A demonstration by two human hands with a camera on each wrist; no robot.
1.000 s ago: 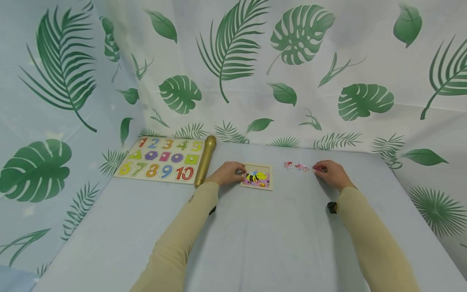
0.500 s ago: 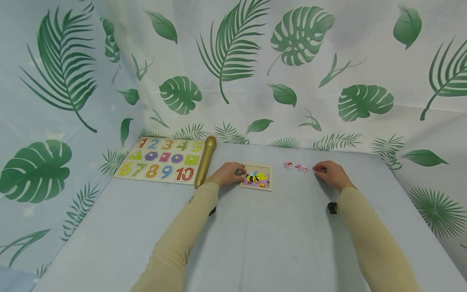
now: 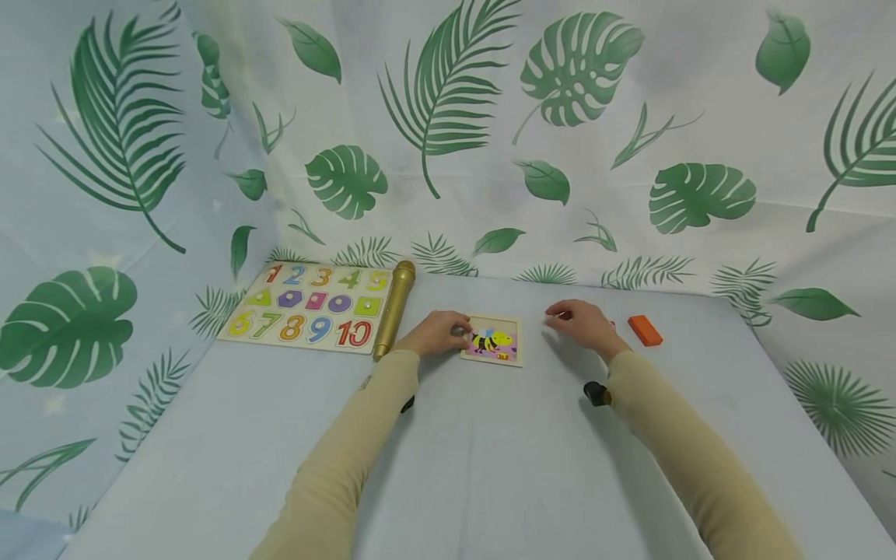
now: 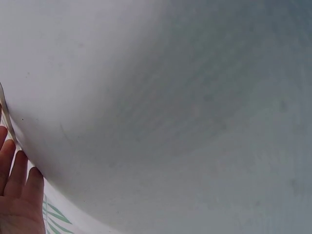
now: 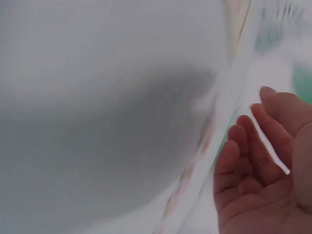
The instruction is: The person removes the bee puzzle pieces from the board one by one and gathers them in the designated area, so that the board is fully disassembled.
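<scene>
Beside the left edge of a small wooden bee jigsaw puzzle (image 3: 493, 342), my left hand (image 3: 434, 333) rests its thumb and index finger on the frame. In the left wrist view, the other fingers of that hand (image 4: 19, 195) extend fairly straight near the frame's thin edge (image 4: 7, 119). My right hand (image 3: 579, 323) hovers to the right of the puzzle, thumb and fingertips apart with nothing between them, as the right wrist view shows (image 5: 258, 180). Blurred pink puzzle pieces (image 5: 183, 183) lie on the table by it; in the head view the hand mostly covers them.
An orange block (image 3: 645, 330) lies right of the right hand. At the left are a wooden number board (image 3: 304, 307) and a gold microphone-shaped object (image 3: 395, 309) along its side. A leaf-print cloth (image 3: 476, 210) hangs behind the table.
My right hand has left the rightmost puzzle piece and moved left over the pink pieces. The orange block, hidden before, now shows. My left hand and the bee puzzle have stayed put.
</scene>
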